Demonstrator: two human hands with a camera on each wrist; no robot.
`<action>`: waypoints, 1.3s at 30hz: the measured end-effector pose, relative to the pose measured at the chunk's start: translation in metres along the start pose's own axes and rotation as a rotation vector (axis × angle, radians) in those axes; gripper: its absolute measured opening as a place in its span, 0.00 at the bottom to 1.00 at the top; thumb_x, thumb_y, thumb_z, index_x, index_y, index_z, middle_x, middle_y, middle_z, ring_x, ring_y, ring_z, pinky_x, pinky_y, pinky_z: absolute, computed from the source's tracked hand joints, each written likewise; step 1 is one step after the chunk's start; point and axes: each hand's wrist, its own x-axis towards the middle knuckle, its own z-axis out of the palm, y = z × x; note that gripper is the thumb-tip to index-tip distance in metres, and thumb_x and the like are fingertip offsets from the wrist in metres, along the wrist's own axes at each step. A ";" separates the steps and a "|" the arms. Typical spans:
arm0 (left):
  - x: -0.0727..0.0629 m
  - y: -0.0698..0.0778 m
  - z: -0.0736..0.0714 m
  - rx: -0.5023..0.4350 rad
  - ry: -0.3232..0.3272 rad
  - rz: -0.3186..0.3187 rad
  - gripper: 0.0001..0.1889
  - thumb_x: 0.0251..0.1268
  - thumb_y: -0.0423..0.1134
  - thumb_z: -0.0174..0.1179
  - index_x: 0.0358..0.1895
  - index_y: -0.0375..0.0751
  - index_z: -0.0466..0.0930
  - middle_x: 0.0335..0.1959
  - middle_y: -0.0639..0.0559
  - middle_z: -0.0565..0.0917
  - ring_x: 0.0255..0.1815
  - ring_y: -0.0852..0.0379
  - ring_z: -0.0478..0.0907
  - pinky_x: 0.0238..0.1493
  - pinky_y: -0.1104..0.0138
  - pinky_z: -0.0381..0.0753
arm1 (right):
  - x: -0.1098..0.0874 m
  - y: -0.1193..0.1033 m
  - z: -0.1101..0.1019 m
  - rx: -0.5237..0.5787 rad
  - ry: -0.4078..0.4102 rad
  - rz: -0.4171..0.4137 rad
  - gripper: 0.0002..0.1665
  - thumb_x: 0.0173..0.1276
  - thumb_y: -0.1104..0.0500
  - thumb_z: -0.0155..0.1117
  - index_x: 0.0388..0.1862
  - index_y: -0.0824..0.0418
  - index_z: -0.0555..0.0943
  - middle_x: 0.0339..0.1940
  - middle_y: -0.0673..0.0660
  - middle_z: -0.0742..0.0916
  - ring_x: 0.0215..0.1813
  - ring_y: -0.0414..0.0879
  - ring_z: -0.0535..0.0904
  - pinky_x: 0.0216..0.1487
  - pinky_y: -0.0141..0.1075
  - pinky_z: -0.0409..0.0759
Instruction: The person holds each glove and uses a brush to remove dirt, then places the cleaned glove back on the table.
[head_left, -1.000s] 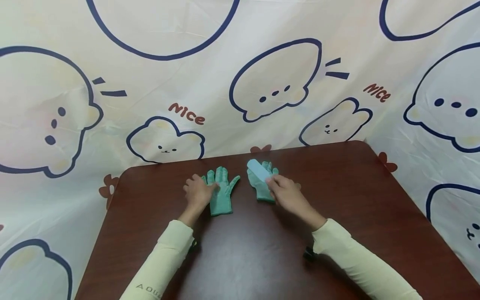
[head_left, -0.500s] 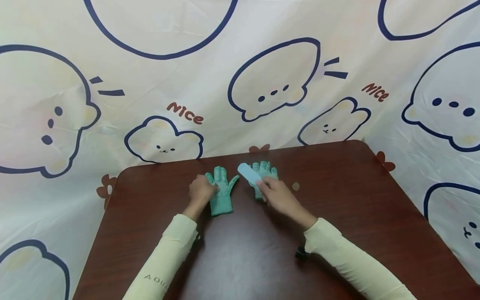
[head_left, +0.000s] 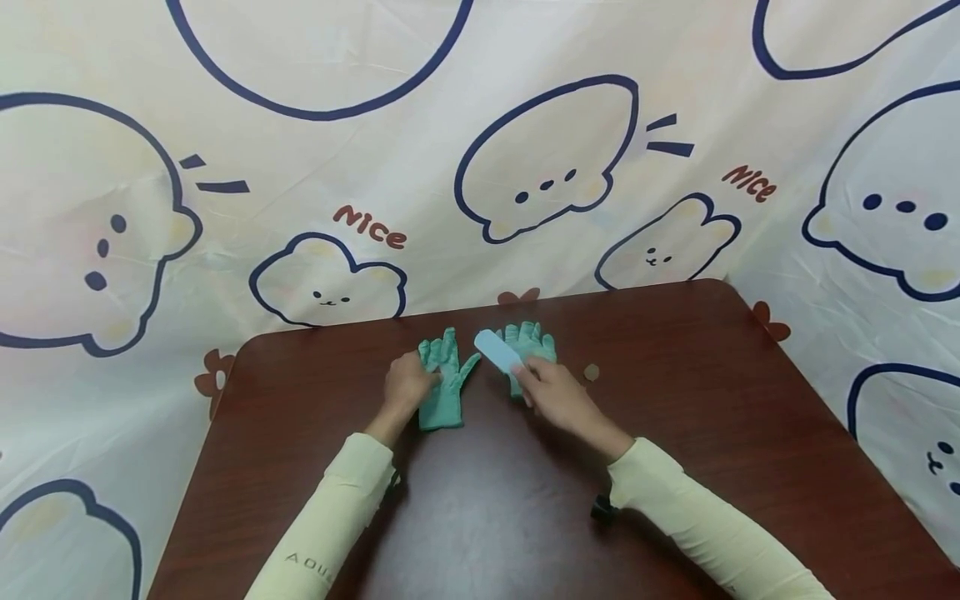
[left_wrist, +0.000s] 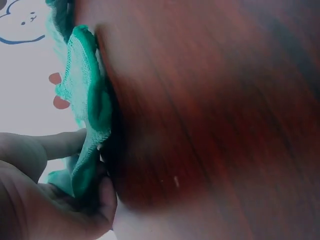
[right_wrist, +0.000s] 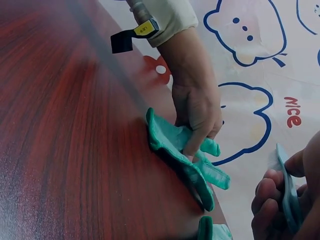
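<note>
Two green knitted gloves lie on the dark table. My left hand [head_left: 406,387] pinches the outer edge of the left glove [head_left: 441,407], thumb on top and fingers underneath, as the left wrist view shows. That edge of the glove [left_wrist: 87,95] is raised off the wood, and its fingers are bunched closer together. My right hand [head_left: 566,402] holds a flat, light blue strip with a rounded end [head_left: 497,350], thin when seen edge-on in the right wrist view. The strip and hand overlap the right glove [head_left: 546,346] in the head view, hiding part of it.
The brown table [head_left: 480,517] has rounded far corners. A small beige round spot [head_left: 591,372] shows right of the right glove. A printed cartoon cloth [head_left: 420,167] hangs close behind the table and along both sides. A black device [head_left: 602,508] sits at the right wrist.
My left hand has closed on the left glove's edge and lifted it, drawing the glove's fingers together. My right hand has shifted slightly left with the blue strip, uncovering the beige spot.
</note>
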 end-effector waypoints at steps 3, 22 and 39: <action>-0.001 0.000 0.000 -0.101 -0.030 -0.007 0.18 0.67 0.41 0.68 0.47 0.27 0.82 0.38 0.35 0.84 0.42 0.42 0.83 0.39 0.56 0.82 | 0.000 0.001 0.000 0.007 -0.001 0.000 0.23 0.82 0.40 0.48 0.32 0.53 0.75 0.23 0.53 0.79 0.22 0.48 0.73 0.24 0.38 0.72; -0.027 0.066 -0.017 -1.759 -0.472 -0.110 0.12 0.81 0.44 0.52 0.59 0.46 0.74 0.52 0.58 0.83 0.55 0.64 0.79 0.58 0.71 0.80 | -0.018 -0.008 -0.025 0.277 0.120 -0.111 0.25 0.83 0.41 0.48 0.36 0.60 0.72 0.23 0.56 0.77 0.20 0.46 0.71 0.21 0.36 0.74; -0.036 0.116 -0.043 -2.038 -0.302 -0.063 0.16 0.82 0.45 0.50 0.65 0.49 0.72 0.61 0.56 0.78 0.64 0.62 0.74 0.68 0.69 0.74 | -0.031 -0.020 -0.047 0.531 0.249 -0.224 0.30 0.83 0.42 0.49 0.41 0.71 0.69 0.23 0.57 0.73 0.18 0.44 0.70 0.16 0.35 0.69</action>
